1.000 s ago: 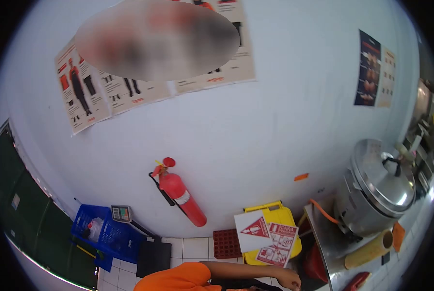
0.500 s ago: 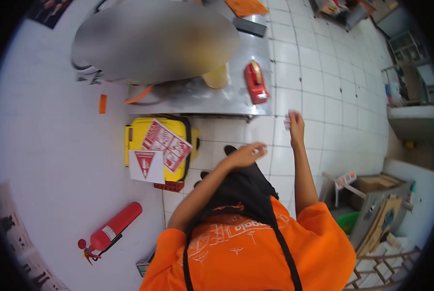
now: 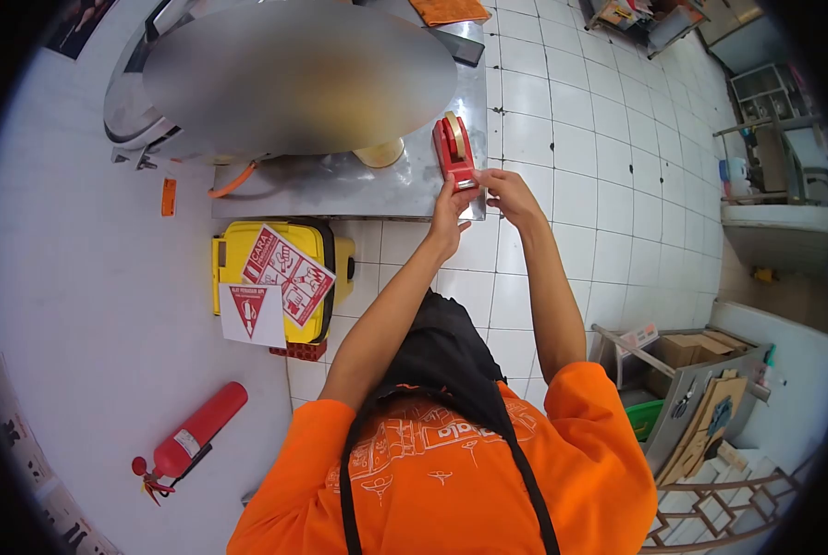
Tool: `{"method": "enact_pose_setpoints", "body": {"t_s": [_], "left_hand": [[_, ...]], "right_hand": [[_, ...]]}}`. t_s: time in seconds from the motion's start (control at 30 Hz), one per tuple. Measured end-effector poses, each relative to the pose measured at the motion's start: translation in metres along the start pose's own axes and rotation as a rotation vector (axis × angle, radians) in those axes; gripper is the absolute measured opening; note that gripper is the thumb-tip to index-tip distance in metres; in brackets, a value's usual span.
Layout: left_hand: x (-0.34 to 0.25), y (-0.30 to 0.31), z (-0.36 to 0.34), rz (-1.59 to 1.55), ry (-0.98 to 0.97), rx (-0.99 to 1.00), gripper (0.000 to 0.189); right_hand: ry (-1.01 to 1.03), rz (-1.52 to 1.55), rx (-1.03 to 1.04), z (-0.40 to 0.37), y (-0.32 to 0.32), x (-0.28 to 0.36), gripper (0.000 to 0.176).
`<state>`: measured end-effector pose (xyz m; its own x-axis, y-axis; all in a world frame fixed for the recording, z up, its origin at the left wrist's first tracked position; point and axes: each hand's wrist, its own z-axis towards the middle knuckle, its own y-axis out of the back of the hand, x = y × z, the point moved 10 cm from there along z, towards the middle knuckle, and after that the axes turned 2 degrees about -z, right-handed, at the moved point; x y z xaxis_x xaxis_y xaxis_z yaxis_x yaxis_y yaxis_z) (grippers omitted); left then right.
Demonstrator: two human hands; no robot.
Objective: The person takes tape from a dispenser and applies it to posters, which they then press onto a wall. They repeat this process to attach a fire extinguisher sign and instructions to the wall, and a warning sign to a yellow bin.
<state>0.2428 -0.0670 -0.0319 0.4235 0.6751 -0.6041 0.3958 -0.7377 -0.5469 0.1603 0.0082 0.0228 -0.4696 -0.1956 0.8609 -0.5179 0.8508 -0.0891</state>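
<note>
We look from one camera worn on the person's head, facing forward and steeply down. The orange T-shirt (image 3: pixel 441 518) fills the lower middle at close range; the left hand (image 3: pixel 447 220) and right hand (image 3: pixel 514 196), farther from us, show at the near right corner of the metal surface (image 3: pixel 331 192). Our wide, rounded field also takes in tiled floor (image 3: pixel 576 236) beyond the surface's right edge.

Left of my fingers (image 3: pixel 444 197) I see a boxy yellow bin (image 3: pixel 234 242); farther off, a red cylindrical fire extinguisher (image 3: pixel 208 422).
</note>
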Motion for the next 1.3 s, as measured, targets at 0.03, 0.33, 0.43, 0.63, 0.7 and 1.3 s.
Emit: {"method": "enact_pose_setpoints", "body": {"t_s": [0.03, 0.33, 0.43, 0.63, 0.7, 1.3], "left_hand": [[-0.001, -0.001, 0.001, -0.018, 0.007, 0.024, 0.088], [0.004, 0.015, 0.0, 0.0, -0.103, -0.117, 0.039], [0.009, 0.024, 0.01, 0.054, -0.173, -0.163, 0.035], [0.012, 0.026, -0.002, -0.146, -0.133, -0.334, 0.033], [0.008, 0.024, -0.008, -0.096, -0.176, -0.354, 0.033], [-0.001, 0.336, -0.472, -0.378, -1.187, -0.978, 0.022]], "right_hand": [[-0.005, -0.012, 0.004, -0.01, 0.001, -0.005, 0.033], [-0.365, 0.032, -0.096, -0.174, 0.009, -0.111, 0.021], [-0.445, 0.063, -0.064, -0.198, 0.005, -0.132, 0.017], [-0.472, 0.046, -0.073, -0.191, 0.006, -0.149, 0.016], [-0.474, 0.042, -0.079, -0.192, 0.002, -0.151, 0.019], [-0.436, -0.264, 1.044, -0.261, -0.348, -0.21, 0.017]]}}
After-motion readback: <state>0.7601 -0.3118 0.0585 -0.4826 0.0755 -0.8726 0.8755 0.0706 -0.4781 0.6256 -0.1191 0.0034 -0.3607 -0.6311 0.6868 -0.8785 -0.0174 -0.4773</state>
